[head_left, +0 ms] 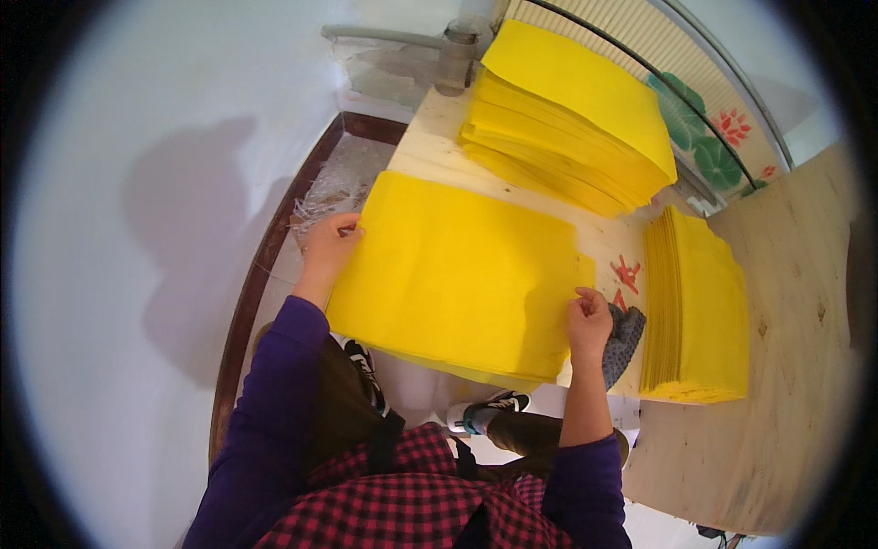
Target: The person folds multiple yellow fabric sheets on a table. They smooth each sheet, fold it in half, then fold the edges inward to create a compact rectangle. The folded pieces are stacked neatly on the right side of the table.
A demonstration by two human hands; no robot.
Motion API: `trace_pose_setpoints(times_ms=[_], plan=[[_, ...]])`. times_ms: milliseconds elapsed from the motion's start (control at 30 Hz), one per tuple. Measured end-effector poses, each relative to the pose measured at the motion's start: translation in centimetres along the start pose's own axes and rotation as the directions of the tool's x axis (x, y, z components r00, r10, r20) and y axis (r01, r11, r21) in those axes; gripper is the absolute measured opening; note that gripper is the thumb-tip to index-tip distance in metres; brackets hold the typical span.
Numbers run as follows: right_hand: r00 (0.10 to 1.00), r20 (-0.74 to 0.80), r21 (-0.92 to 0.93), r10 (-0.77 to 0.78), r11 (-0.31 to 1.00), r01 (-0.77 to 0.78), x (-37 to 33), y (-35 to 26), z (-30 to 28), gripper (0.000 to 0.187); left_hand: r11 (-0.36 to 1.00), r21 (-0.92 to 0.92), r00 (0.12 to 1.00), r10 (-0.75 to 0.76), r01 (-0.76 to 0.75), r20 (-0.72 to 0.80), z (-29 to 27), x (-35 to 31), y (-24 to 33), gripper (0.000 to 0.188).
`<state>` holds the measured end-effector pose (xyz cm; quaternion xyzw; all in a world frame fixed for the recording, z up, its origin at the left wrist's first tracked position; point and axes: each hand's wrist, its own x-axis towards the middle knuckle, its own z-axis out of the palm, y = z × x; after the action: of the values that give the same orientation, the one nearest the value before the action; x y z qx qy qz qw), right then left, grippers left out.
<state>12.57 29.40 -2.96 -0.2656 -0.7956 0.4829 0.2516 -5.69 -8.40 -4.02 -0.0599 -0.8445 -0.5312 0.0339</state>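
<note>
A wide yellow sheet (pixel 448 274), thin like cloth, lies in front of me on the pale wooden table, and its near edge hangs over the table edge. My left hand (pixel 331 249) pinches the sheet at its left side, fingers closed on the edge. At the opposite side, my right hand (pixel 590 328) has its fingers curled together at the sheet's right edge. A grey knobbly cloth item (pixel 625 343) lies right beside the right hand, partly hidden by it. Small red strips (pixel 626 273) lie just beyond that hand.
A thick stack of yellow sheets (pixel 576 101) sits at the back of the table (pixel 434 137). Another yellow stack (pixel 697 306) stands at the right, by a wooden board (pixel 777 366). A jar (pixel 455 57) is at the back left corner. A white wall (pixel 119 274) borders the left.
</note>
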Motion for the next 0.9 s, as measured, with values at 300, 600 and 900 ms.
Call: trace_pose_setpoints(times_ms=[300, 600, 900], plan=[[0.995, 0.058, -0.027, 0.085, 0.996, -0.084, -0.5, -0.8, -0.3, 0.024, 0.999, -0.032, 1.0, -0.027, 0.027, 0.009, -0.1, 0.6, 0.4, 0.023], [0.995, 0.092, -0.132, 0.035, 0.991, -0.022, 0.7, -1.8, 0.1, 0.033, 0.985, -0.074, 0.987, -0.15, 0.154, 0.051, 0.0, 1.7, -0.9, 0.037], [0.995, 0.088, -0.057, 0.036, 0.998, -0.031, 1.3, -1.4, 0.9, 0.031, 0.973, 0.021, 0.961, -0.231, 0.23, 0.153, -0.1, 1.6, -0.4, 0.033]])
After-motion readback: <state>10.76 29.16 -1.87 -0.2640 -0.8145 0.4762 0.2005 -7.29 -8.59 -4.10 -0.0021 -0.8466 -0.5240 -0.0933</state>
